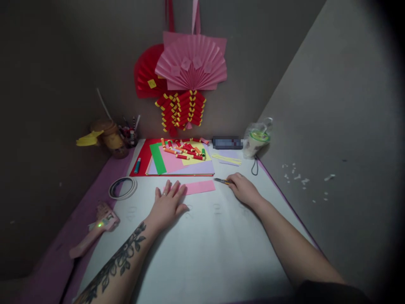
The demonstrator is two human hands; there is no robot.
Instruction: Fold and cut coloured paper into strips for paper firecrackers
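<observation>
A pink paper strip (200, 187) lies flat on the white table cover (202, 253). My left hand (168, 204) rests with spread fingers over the strip's left end, holding nothing between them. To the right of the strip, my right hand (243, 188) is closed around a utility knife (222, 181), whose blade points left towards the strip's right end. The blade looks apart from the paper. Behind the strip lies a stack of coloured sheets (199, 168) with several small paper rolls (182, 156) on it.
Tape rolls (122, 188) and a pink glue gun (95, 230) with a green light lie at the left. A glue stick (137, 165), yellow strips (226, 158), a black box (227, 142) and a bagged cup (257, 139) stand or lie further back. Fans (193, 63) hang on the wall.
</observation>
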